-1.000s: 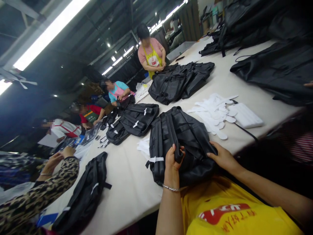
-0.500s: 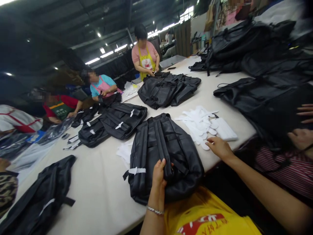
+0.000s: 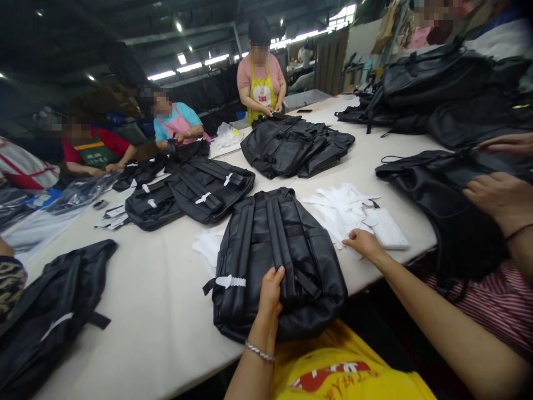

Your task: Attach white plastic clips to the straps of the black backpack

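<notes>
A black backpack (image 3: pixel 250 250) lies before me with its two padded shoulder straps facing up. My left hand (image 3: pixel 270 291) is closed around the lower part of the right-hand strap (image 3: pixel 280 244). Around the other strap sits a white toothed wrap (image 3: pixel 230 281). To the right of the backpack, my right hand (image 3: pixel 363 243) reaches to the near edge of a loose heap of white wraps (image 3: pixel 339 205). Its thumb and forefinger are pinched together on a white wrap at that edge.
A white stack (image 3: pixel 387 229) lies beside the heap, and more white pieces (image 3: pixel 207 247) stick out left of my backpack. Other black backpacks (image 3: pixel 210 189) lie across the pale table (image 3: pixel 154 311). At right, a co-worker's hands (image 3: pixel 495 194) handle another bag (image 3: pixel 437 172). Several people work opposite.
My right hand has drawn slightly toward the backpack, and its fingers have come together at the edge of the white heap. My left hand keeps its hold. The co-worker's hands at right moved inward.
</notes>
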Motion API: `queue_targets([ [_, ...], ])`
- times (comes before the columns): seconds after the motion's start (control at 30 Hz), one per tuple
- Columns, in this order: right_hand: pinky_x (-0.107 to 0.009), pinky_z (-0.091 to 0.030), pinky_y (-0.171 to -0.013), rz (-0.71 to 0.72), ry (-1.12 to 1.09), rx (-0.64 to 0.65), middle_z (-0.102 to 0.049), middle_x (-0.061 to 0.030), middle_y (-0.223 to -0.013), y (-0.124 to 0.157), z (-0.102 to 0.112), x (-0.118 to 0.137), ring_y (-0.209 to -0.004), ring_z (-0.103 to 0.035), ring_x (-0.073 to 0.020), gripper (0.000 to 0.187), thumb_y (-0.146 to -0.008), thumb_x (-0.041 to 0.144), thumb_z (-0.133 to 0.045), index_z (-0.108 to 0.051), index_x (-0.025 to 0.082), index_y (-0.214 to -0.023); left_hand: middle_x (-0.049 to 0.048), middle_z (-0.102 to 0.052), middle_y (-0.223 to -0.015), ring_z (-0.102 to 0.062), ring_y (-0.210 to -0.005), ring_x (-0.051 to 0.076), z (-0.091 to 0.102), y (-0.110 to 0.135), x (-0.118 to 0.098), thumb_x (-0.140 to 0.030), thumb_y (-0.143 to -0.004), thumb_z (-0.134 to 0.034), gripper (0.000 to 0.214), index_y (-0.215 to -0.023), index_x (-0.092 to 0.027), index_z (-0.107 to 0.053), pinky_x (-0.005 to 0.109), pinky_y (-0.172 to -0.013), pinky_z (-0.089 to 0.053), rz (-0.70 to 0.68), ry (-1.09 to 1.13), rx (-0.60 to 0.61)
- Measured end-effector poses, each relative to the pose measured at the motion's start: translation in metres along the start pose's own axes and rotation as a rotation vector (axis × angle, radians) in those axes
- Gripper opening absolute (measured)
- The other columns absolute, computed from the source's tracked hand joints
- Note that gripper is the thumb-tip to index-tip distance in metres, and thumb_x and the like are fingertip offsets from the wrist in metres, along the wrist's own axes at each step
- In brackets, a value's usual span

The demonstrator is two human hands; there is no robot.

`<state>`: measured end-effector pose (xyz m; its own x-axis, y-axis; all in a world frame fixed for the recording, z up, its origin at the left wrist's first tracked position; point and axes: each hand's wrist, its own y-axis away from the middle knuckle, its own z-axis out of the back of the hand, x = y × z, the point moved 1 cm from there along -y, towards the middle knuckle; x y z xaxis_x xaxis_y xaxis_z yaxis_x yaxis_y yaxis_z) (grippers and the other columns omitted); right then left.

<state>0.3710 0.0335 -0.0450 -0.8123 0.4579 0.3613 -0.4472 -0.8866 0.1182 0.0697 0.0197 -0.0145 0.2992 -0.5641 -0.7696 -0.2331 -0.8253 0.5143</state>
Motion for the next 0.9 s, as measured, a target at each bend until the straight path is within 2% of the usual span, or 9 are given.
queue_targets([
  [0.1, -0.022, -0.030, -0.044, -0.004, -0.250, -0.006, -0.046, 0.0030, -0.045, 0.001, 0.011, -0.001, -0.046, -0.044, -0.0108, 0.022, -0.060, 0.036, -0.057, -0.047, 0.018, -0.050, 0.0018, -0.059, -0.054, -0.050, -0.038, 0.010, 0.001, 0.000, 0.000, -0.040, -0.055, -0.066, 0.041, -0.081, -0.012, -0.053, 0.021, -0.038, -0.037, -0.006, 0.006, 0.012],
  [0.2, -0.022, -0.027, -0.038, -0.048, -0.622, -0.007, -0.038, 0.0058, -0.038, 0.016, 0.028, 0.016, -0.037, -0.036, -0.0080, 0.027, -0.060, 0.040, -0.058, -0.045, 0.018, -0.051, 0.0022, -0.059, -0.054, -0.051, -0.040, 0.011, 0.003, -0.001, 0.001, -0.040, -0.056, -0.065, 0.039, -0.081, -0.012, -0.053, 0.020, -0.039, -0.038, 0.002, 0.023, 0.022],
  [0.3, -0.022, -0.034, -0.042, 0.016, -0.906, -0.091, -0.050, 0.0016, -0.048, 0.043, 0.042, 0.049, -0.042, -0.043, -0.0091, 0.028, -0.061, 0.043, -0.059, -0.055, 0.016, -0.061, 0.0028, -0.059, -0.053, -0.051, -0.040, 0.011, 0.005, -0.001, 0.002, -0.039, -0.058, -0.064, 0.037, -0.080, -0.012, -0.053, 0.020, -0.040, -0.038, 0.011, 0.034, 0.026],
  [0.37, -0.024, -0.041, -0.051, 0.132, -0.997, -0.123, -0.058, -0.0029, -0.066, 0.064, 0.043, 0.075, -0.055, -0.050, -0.0115, 0.028, -0.063, 0.041, -0.059, -0.061, 0.015, -0.073, 0.0034, -0.059, -0.053, -0.051, -0.040, 0.011, 0.007, -0.001, 0.002, -0.037, -0.061, -0.063, 0.033, -0.079, -0.012, -0.053, 0.021, -0.040, -0.039, 0.014, 0.052, 0.039],
  [0.47, -0.025, -0.044, -0.062, 0.349, -0.969, -0.055, -0.057, -0.0037, -0.087, 0.090, 0.030, 0.103, -0.071, -0.053, -0.0136, 0.026, -0.068, 0.037, -0.056, -0.064, 0.020, -0.086, 0.0048, -0.058, -0.053, -0.052, -0.041, 0.012, 0.012, -0.001, 0.000, -0.034, -0.065, -0.059, 0.027, -0.077, -0.011, -0.052, 0.022, -0.042, -0.040, 0.035, 0.118, 0.072],
  [0.57, -0.024, -0.043, -0.063, 0.565, -0.783, 0.172, -0.056, -0.0022, -0.082, 0.103, 0.010, 0.115, -0.070, -0.053, -0.0124, 0.023, -0.072, 0.031, -0.050, -0.065, 0.024, -0.089, 0.0062, -0.058, -0.056, -0.052, -0.043, 0.011, 0.018, -0.001, -0.003, -0.031, -0.070, -0.054, 0.024, -0.078, -0.009, -0.054, 0.022, -0.044, -0.042, 0.116, 0.212, 0.110],
  [0.67, -0.024, -0.043, -0.067, 0.684, -0.617, 0.368, -0.058, -0.0017, -0.078, 0.106, 0.001, 0.117, -0.072, -0.054, -0.0129, 0.025, -0.074, 0.026, -0.045, -0.065, 0.025, -0.089, 0.0069, -0.057, -0.058, -0.051, -0.044, 0.009, 0.023, -0.001, -0.005, -0.031, -0.075, -0.049, 0.027, -0.083, -0.006, -0.056, 0.021, -0.045, -0.042, 0.209, 0.292, 0.130],
  [0.77, -0.026, -0.042, -0.077, 0.659, -0.562, 0.449, -0.061, -0.0010, -0.085, 0.106, 0.006, 0.116, -0.082, -0.055, -0.0152, 0.025, -0.074, 0.023, -0.044, -0.065, 0.025, -0.086, 0.0071, -0.057, -0.059, -0.050, -0.046, 0.007, 0.024, -0.001, -0.007, -0.031, -0.077, -0.047, 0.028, -0.085, -0.006, -0.057, 0.019, -0.047, -0.042, 0.265, 0.366, 0.167],
  [0.9, -0.032, -0.042, -0.082, 0.408, -0.635, 0.322, -0.062, -0.0032, -0.090, 0.112, 0.008, 0.111, -0.086, -0.055, -0.0188, 0.020, -0.070, 0.026, -0.050, -0.063, 0.022, -0.085, 0.0062, -0.055, -0.060, -0.050, -0.051, 0.007, 0.022, 0.001, -0.013, -0.029, -0.078, -0.046, 0.027, -0.085, -0.006, -0.058, 0.017, -0.048, -0.041, 0.340, 0.486, 0.244],
])
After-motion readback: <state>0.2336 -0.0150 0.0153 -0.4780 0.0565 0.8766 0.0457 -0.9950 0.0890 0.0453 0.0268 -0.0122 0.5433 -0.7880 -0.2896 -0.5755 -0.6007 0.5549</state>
